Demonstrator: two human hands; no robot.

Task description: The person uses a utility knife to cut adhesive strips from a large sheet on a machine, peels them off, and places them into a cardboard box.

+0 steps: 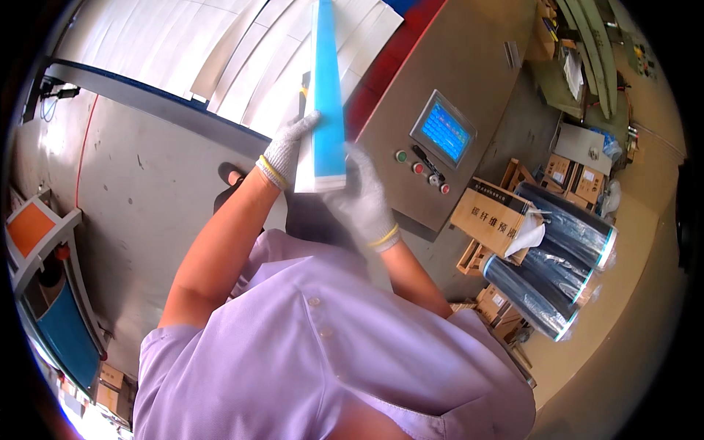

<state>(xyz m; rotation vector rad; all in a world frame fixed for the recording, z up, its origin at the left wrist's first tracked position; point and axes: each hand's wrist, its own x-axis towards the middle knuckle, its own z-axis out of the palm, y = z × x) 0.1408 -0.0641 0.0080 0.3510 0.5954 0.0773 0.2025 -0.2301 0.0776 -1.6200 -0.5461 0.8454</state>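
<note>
A long flat strip [330, 103], light blue on top with white edges and a white near end, extends away from my body. My left hand [288, 147], in a white knit glove with a yellow cuff, grips its left edge, thumb against the side. By those fingers a thin dark piece with a bit of yellow [303, 89] sticks up; its kind is unclear. My right hand [367, 194], gloved the same way and somewhat blurred, closes on the strip's near right end, its fingers partly hidden underneath.
Pale strips [271, 62] lie over the table ahead. To the right stands a metal cabinet with a lit screen [444, 129] and push buttons [418, 168]. Beyond are a cardboard box [488, 216] and plastic-wrapped dark rolls [528, 293]. An orange-and-blue machine [66, 330] stands left.
</note>
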